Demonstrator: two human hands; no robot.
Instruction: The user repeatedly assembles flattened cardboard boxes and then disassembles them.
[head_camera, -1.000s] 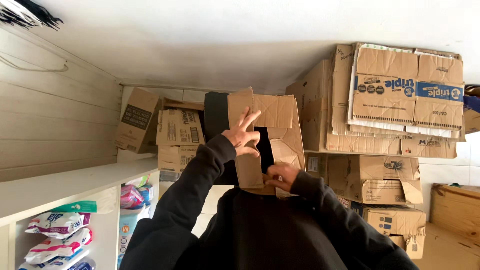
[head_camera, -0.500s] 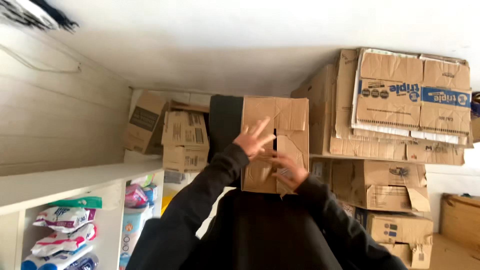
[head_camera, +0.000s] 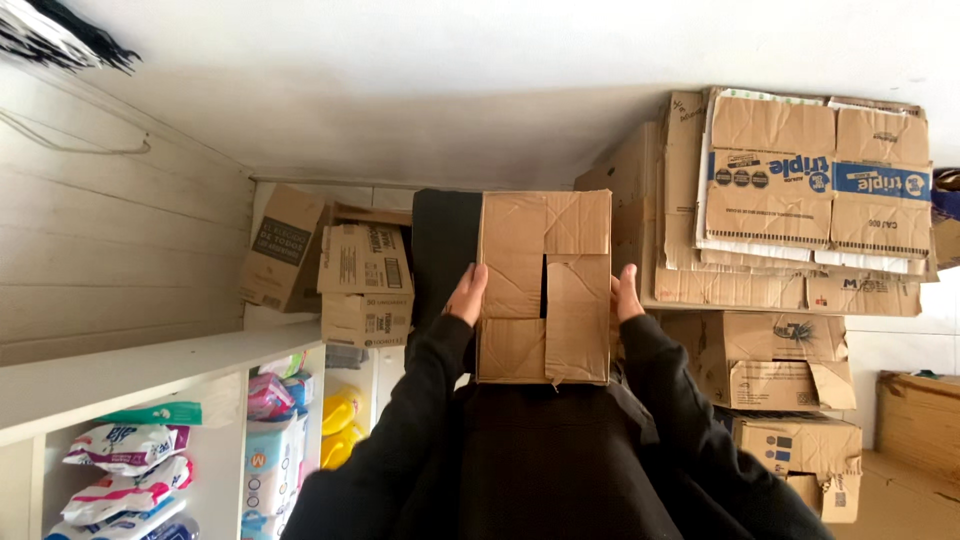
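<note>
Both hands held one brown cardboard box (head_camera: 545, 288) with folded flaps, raised in front of the person. The left hand (head_camera: 466, 295) pressed flat against the left side of the box, fingers stretched and closed on its edge. The right hand (head_camera: 626, 294) did the same on the right side, the thumb lying on the box wall. The box sat between the two hands, and its flaps were folded over each other with a dark slit in the middle. Black sleeves (head_camera: 420, 400) went down from both hands to the dark upper body.

Behind the left hand stood a dark flat panel (head_camera: 445, 250), touching the box. Further to the left of that hand were smaller printed cardboard boxes (head_camera: 365, 285) and a white shelf (head_camera: 150, 370) with soft plastic packages (head_camera: 120, 445) and yellow bottles (head_camera: 340, 410). Beyond the right hand rose a tall stack of flattened and folded cardboard boxes (head_camera: 790, 240), near but apart from the held box.
</note>
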